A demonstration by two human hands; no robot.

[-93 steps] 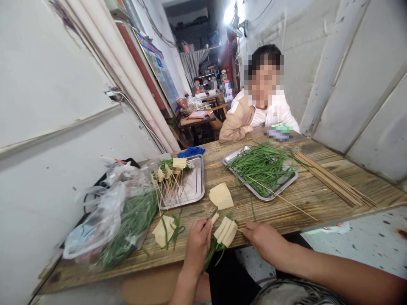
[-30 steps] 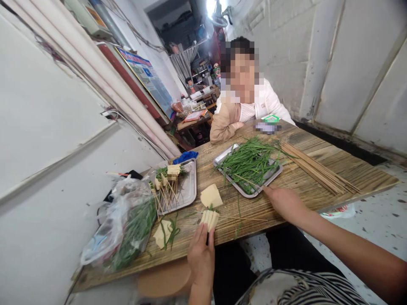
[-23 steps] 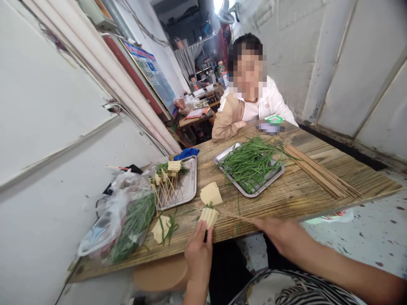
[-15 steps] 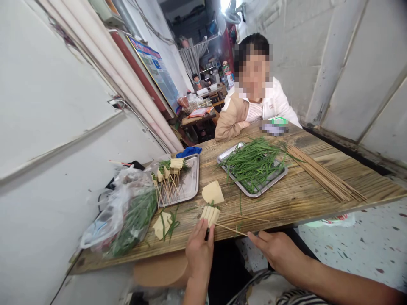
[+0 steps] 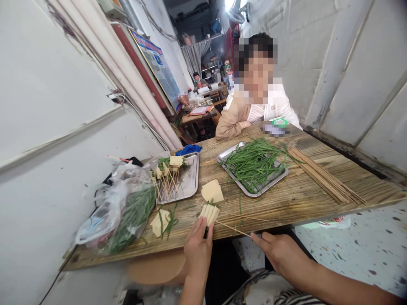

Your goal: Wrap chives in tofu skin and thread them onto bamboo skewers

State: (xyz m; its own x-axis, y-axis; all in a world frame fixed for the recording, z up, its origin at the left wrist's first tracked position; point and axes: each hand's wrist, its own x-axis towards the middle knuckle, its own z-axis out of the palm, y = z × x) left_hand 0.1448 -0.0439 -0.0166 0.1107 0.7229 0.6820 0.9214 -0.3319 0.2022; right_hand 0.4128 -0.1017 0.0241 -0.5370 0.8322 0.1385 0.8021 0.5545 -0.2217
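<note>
My left hand [image 5: 200,238] is closed on a row of several pale tofu-skin rolls [image 5: 210,213] with green chives poking out at their ends, near the table's front edge. A thin bamboo skewer [image 5: 234,229] is pinched in my right hand [image 5: 282,250]. Its far tip meets the right side of the rolls; whether it has entered them I cannot tell. Another loose skewer [image 5: 251,217] lies on the wood just beyond. Behind the rolls is a stack of flat tofu-skin pieces [image 5: 212,190]. To the left, more tofu skin [image 5: 159,224] lies under chive strands [image 5: 171,221].
On the wooden table [image 5: 203,163], one metal tray [image 5: 193,182] holds finished skewers [image 5: 165,173]; another [image 5: 254,193] holds chives [image 5: 254,163]. Bare skewers [image 5: 324,173] lie right, a plastic bag of greens [image 5: 130,220] left. A person [image 5: 233,118] sits opposite, arms on the table.
My right hand has shifted slightly right, away from the rolls, with the skewer in it. My left hand stays on the rolls. The view has tilted a little.
</note>
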